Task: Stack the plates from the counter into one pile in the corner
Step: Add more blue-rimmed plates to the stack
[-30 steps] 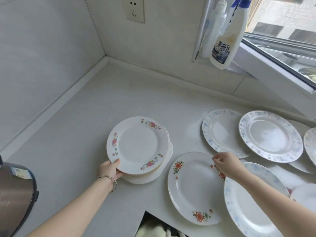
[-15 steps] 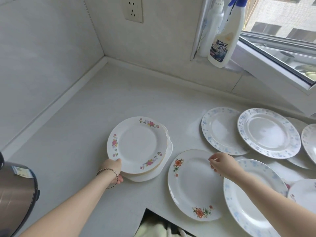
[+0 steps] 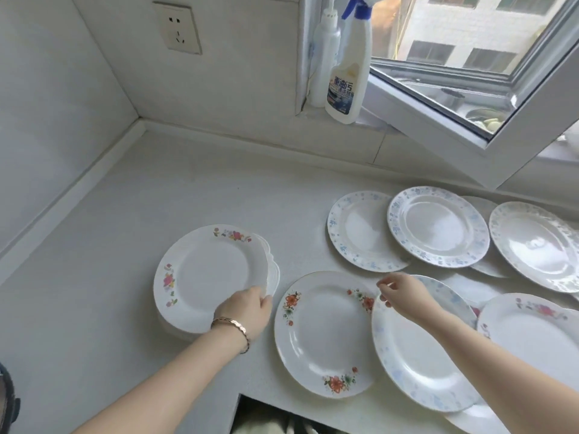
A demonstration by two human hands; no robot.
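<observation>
Your left hand (image 3: 242, 311) grips the pile (image 3: 206, 277) at its five o'clock rim, on the surface (image 3: 141, 220) short of the corner (image 3: 141, 123). Your right hand (image 3: 404, 296) curls over the orange-flowered plate (image 3: 322, 333), two o'clock edge; grip unclear. Looks stiff, slick, breakable: pinch the rim.

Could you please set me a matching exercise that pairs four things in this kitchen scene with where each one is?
Things:
1 pile of plates
2 orange-flowered plate
3 spray bottle
4 wall socket

Places:
A on the window ledge
B held at its rim by the left hand
C on the back wall
D flat on the counter, right of the pile

Pairs: 1-B, 2-D, 3-A, 4-C
</observation>
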